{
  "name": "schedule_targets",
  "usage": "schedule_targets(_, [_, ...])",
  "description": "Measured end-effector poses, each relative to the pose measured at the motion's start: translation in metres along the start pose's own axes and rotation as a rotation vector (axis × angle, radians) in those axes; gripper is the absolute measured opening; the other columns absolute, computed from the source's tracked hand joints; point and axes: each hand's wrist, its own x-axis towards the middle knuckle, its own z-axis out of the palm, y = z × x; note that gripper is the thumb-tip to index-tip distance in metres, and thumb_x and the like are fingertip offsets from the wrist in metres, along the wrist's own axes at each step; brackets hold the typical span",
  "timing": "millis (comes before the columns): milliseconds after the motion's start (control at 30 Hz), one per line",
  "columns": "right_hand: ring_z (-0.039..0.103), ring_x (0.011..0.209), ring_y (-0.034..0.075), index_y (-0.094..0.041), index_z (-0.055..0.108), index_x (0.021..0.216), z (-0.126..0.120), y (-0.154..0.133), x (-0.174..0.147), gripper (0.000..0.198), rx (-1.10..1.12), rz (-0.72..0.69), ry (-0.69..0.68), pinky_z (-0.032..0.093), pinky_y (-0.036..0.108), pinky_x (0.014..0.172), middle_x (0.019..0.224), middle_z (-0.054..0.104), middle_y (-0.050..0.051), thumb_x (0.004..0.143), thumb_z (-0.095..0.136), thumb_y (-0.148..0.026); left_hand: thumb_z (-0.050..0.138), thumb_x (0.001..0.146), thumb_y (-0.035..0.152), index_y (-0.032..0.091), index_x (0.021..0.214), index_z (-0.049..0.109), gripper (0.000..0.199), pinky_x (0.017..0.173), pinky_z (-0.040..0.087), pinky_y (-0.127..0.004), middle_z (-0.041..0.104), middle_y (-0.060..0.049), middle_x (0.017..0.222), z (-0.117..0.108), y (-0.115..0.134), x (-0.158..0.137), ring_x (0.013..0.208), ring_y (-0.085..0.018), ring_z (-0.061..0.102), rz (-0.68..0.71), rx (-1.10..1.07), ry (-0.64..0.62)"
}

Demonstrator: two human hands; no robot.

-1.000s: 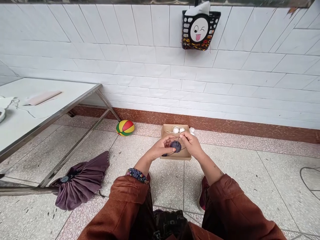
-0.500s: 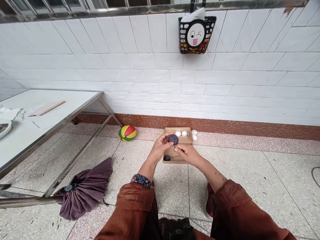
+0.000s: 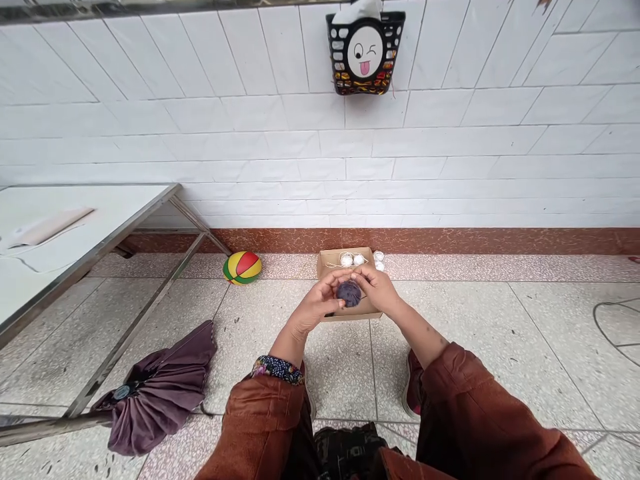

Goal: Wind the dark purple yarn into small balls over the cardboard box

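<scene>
A dark purple-grey ball of yarn (image 3: 349,294) sits in my left hand (image 3: 315,305), whose thumb and fingers curl round its left side. My right hand (image 3: 380,290) is closed in a pinch at the ball's upper right, on the yarn strand; the strand itself is barely visible. Both hands are over an open cardboard box (image 3: 363,315) on the floor. Inside the box's far part lie two white yarn balls (image 3: 352,260) with loose white thread. More white balls (image 3: 379,260) lie just outside, to its right. The smaller dark ball in the box is mostly hidden by my left hand.
A white table (image 3: 115,200) with metal legs stands at the left. On the floor are a folded purple umbrella (image 3: 165,393) and a colourful ball (image 3: 243,268). A black basket (image 3: 366,57) hangs on the tiled wall. A cable (image 3: 607,333) lies at the far right.
My right hand has moved up to the top of the dark yarn ball, and the ball sits a little lower. The view has shifted right and down.
</scene>
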Motion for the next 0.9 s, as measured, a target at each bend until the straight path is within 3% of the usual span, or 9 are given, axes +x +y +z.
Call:
schedule_targets(100, [0.052,0.061,0.015,-0.022,0.058,0.079,0.008,0.005,-0.003,0.019,-0.049,0.014,-0.051,0.037,0.026,0.060,0.066,0.056,-0.002,0.095,0.051,-0.030,0.079,0.072,0.031,0.019,0.118,0.070,0.049,0.096,0.043,-0.033,0.066,-0.010,0.121,-0.002,0.001,0.003,0.110,-0.023,0.059,0.058,-0.123,0.161])
schedule_targets(233, [0.049,0.059,0.014,-0.022,0.060,0.085,0.014,0.002,-0.009,0.018,-0.032,-0.012,-0.142,0.035,0.025,0.059,0.065,0.056,-0.003,0.096,0.051,-0.032,0.079,0.070,0.029,0.019,0.110,0.070,0.043,0.084,0.046,-0.029,0.068,-0.006,0.107,-0.009,-0.001,0.008,0.095,-0.018,0.061,0.059,-0.188,0.350])
schedule_targets(433, [0.054,0.065,0.014,-0.021,0.065,0.090,0.010,-0.014,-0.017,0.019,0.103,-0.138,-0.328,0.040,0.026,0.065,0.072,0.061,-0.001,0.098,0.053,-0.034,0.077,0.067,0.028,0.019,0.105,0.068,0.040,0.083,0.045,-0.031,0.069,-0.004,0.100,-0.016,-0.012,0.015,0.089,-0.018,0.060,-0.004,0.145,0.547])
schedule_targets(533, [0.052,0.063,0.014,-0.021,0.066,0.092,0.002,-0.019,-0.016,0.019,0.192,-0.133,-0.307,0.041,0.026,0.063,0.072,0.060,-0.001,0.096,0.057,-0.037,0.079,0.064,0.025,0.019,0.104,0.068,0.043,0.081,0.044,-0.031,0.068,-0.003,0.099,-0.017,-0.018,0.015,0.083,-0.016,0.059,-0.049,0.347,0.476])
schedule_targets(600, [0.054,0.067,0.014,-0.021,0.067,0.092,-0.004,-0.019,-0.013,0.021,0.243,-0.109,-0.217,0.043,0.027,0.065,0.077,0.063,0.000,0.096,0.057,-0.039,0.080,0.065,0.026,0.019,0.111,0.065,0.049,0.078,0.044,-0.030,0.066,-0.003,0.097,-0.016,-0.020,0.012,0.080,-0.016,0.058,-0.091,0.356,0.372])
schedule_targets(800, [0.053,0.071,0.016,-0.021,0.065,0.087,-0.013,-0.008,0.000,0.026,0.211,-0.055,0.005,0.044,0.028,0.070,0.074,0.058,-0.001,0.096,0.054,-0.043,0.080,0.073,0.024,0.025,0.134,0.054,0.067,0.087,0.044,-0.033,0.066,-0.005,0.103,-0.005,-0.011,0.005,0.096,-0.019,0.060,-0.079,0.092,0.001])
schedule_targets(900, [0.049,0.064,0.015,-0.021,0.062,0.084,-0.007,0.000,0.002,0.024,0.136,-0.006,0.002,0.040,0.026,0.063,0.068,0.054,-0.002,0.096,0.052,-0.040,0.080,0.074,0.028,0.023,0.132,0.059,0.062,0.087,0.044,-0.032,0.066,-0.008,0.109,-0.003,-0.006,0.004,0.099,-0.020,0.059,-0.020,-0.096,0.019])
